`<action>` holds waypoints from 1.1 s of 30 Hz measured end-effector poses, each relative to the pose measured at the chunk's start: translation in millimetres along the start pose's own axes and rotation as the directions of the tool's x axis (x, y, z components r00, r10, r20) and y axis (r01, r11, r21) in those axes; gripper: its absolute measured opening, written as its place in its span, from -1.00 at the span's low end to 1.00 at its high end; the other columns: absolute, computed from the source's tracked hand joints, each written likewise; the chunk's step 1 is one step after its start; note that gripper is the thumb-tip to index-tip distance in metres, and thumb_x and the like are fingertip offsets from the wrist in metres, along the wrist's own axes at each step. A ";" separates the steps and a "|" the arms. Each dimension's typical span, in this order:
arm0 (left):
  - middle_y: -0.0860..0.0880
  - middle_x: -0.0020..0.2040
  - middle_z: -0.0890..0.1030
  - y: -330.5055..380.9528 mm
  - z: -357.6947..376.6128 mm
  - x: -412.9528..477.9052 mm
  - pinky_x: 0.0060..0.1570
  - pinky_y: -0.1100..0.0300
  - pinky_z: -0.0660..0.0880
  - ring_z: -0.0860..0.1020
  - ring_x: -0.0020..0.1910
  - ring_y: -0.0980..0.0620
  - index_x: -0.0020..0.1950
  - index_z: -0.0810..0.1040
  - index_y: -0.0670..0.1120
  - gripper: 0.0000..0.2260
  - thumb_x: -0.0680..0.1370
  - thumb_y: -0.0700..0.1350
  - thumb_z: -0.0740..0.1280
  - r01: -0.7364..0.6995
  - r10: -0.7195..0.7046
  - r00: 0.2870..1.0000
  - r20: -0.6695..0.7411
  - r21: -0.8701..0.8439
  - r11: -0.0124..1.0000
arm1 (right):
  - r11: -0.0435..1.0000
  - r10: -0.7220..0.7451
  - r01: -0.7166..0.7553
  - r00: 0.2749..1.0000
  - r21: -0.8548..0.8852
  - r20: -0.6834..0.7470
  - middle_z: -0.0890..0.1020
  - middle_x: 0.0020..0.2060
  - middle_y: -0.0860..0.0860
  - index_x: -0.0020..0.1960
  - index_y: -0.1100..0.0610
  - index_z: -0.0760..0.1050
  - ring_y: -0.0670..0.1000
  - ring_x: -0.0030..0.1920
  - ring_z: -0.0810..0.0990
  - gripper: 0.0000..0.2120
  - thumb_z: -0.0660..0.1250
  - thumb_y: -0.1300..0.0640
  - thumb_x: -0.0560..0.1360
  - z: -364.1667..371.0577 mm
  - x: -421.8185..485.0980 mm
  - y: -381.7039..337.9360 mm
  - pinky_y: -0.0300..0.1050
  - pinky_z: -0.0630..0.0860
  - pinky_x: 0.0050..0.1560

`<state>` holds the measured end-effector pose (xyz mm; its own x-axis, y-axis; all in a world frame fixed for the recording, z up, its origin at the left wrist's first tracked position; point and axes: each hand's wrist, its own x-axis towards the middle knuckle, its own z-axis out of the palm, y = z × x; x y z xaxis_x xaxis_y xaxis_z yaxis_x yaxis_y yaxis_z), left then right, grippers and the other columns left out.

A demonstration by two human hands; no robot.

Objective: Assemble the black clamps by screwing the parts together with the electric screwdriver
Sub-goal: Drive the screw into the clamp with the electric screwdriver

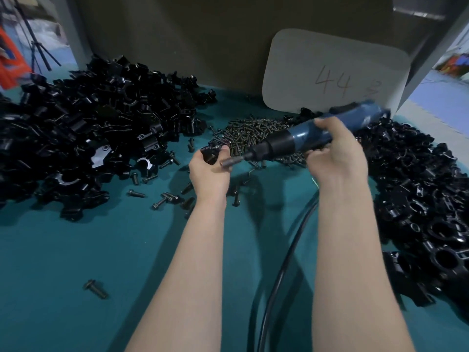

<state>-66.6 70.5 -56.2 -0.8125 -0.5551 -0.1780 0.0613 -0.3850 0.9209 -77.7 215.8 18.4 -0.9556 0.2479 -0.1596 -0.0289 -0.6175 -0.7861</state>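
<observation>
- The left hand (210, 174) holds a small black clamp (208, 154) above the middle of the table. Its fingers are curled round the part, and most of the part is hidden by them.
- The right hand (335, 153) is wrapped round the blue barrel of the electric screwdriver (302, 137), which lies nearly level with its bit (226, 163) pointing left.
- The bit tip sits just beside the left fingertips and lower than the clamp. Whether it is seated in a screw head cannot be told. If it is driven while off the head, it may skid onto the fingers.
- The clamp is pinched with nothing bracing it, so the driving torque may twist it out of the grip.
- The cable (279, 250) runs from the near edge up under the right forearm. A snag there could tug the tool off line.
- Loose screws (162, 199) lie scattered on the mat under and left of the left hand. A dropped screw would be hard to tell from them.
- The screw pile (253, 130) lies just beyond the hands, within easy reach.
- A heap of clamp parts (88, 128) fills the far left, and another heap (418, 194) lines the right side close to the right arm. A wide elbow swing may knock pieces off.
- The card marked 44 (335, 69) and the board behind it close off the far side.
- Open room is on the teal mat (63, 250) at the near left, where one stray screw (96, 289) lies.
</observation>
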 end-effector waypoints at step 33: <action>-0.10 -0.08 0.66 -5.6 -2.5 0.5 -0.26 0.13 0.60 0.66 -0.29 0.08 0.09 0.45 -0.13 -0.85 0.58 -0.10 0.31 -0.125 0.104 0.992 0.069 0.604 0.787 | 0.945 -0.100 0.168 0.965 0.279 -0.242 0.52 -0.08 0.02 -0.04 0.10 0.37 -0.04 -0.17 0.60 -0.79 0.35 0.01 0.54 -4.2 9.7 27.3 -0.27 0.52 -0.40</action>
<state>-66.0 70.5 -62.4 -0.8397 -0.5400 -0.0567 -0.2003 0.2112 0.9567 -86.5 204.5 -7.1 -0.8485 0.4814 -0.2198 -0.2697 -0.7507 -0.6031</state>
